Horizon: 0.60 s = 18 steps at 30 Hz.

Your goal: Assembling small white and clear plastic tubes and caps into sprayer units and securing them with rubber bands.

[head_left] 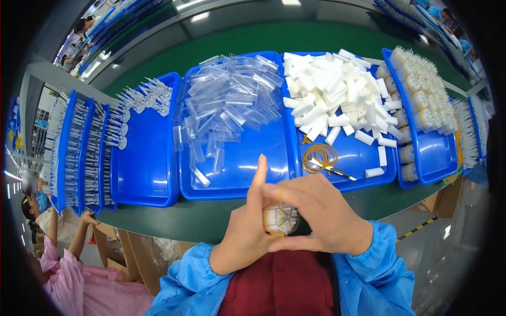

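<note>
In front of my chest, a round bundle (282, 219) of white pieces in clear wrapping sits between my hands, its end facing up. My left hand (243, 231) is wrapped around its left side, index finger pointing upward. On the other side my right hand (331, 215) curves over it, thumb and fingers pinching a yellow rubber band (281, 190) stretched around the bundle. Just beyond lies a blue tray with white foam-like blocks (337, 87), a coil of rubber bands (320, 158) and a small pointed metal tool (337, 170). Clear plastic sleeves (232, 95) fill the tray left of it.
A blue tray (141, 158) at left carries white stemmed parts (153, 96); more loaded trays (79, 152) stand on edge beside it. At right, a tilted tray (435, 152) bears several banded bundles (421, 89). A co-worker's hand (90, 218) touches the table's left edge.
</note>
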Available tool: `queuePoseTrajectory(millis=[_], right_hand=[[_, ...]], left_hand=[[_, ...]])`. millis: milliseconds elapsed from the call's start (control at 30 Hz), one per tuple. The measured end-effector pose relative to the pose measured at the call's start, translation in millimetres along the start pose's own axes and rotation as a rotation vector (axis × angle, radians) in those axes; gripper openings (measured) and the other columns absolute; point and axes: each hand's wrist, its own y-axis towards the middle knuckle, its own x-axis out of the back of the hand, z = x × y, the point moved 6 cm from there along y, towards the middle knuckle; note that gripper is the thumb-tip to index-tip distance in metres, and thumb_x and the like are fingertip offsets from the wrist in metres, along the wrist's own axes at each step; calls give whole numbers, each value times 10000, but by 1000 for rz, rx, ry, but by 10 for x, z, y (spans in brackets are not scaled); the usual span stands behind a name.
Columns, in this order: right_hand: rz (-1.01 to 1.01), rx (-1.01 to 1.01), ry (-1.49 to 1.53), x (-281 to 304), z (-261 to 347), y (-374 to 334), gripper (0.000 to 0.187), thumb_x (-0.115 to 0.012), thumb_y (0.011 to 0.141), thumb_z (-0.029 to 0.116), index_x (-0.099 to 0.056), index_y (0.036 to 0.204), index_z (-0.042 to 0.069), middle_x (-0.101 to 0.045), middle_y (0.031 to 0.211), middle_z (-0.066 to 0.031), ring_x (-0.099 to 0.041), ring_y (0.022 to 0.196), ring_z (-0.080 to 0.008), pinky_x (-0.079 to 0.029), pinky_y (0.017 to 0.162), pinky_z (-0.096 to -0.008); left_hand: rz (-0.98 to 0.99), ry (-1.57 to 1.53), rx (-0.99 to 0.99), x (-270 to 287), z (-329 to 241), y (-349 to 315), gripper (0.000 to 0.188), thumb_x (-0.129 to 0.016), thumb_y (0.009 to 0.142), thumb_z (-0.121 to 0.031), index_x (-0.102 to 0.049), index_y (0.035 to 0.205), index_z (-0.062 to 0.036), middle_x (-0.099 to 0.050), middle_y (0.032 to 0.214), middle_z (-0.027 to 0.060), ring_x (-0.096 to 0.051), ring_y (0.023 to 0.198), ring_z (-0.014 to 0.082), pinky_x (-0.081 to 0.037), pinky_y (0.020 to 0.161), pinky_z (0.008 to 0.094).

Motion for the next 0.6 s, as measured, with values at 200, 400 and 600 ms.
queuePoseTrajectory(millis=[200,400,600], right_hand=[[-17,-73,143,-126,-41,24,542,-833,704,128,-631,1205,80,-620,1198,-95,-588,1069,-303,-454,892,-407],[-159,-66,181,25,-88,2,552,-826,662,68,-669,1191,83,-656,1145,-80,-610,1036,-295,-460,864,-397],[-303,170,-257,69,-68,-186,496,-853,671,93,-712,1146,68,-673,1154,-63,-660,986,-261,-507,839,-381]], left_hand=[[88,100,86,-37,-8,21,1110,-780,814,-47,-33,1634,-62,-704,1065,178,-721,964,385,-565,837,421],[107,-162,130,7,-51,84,1122,-838,792,-63,-85,1623,-17,-565,1371,200,-592,1263,302,-484,1039,401],[58,-133,44,266,27,42,990,-891,761,-132,-314,1556,-15,-488,1415,161,-532,1289,271,-427,1096,414]])
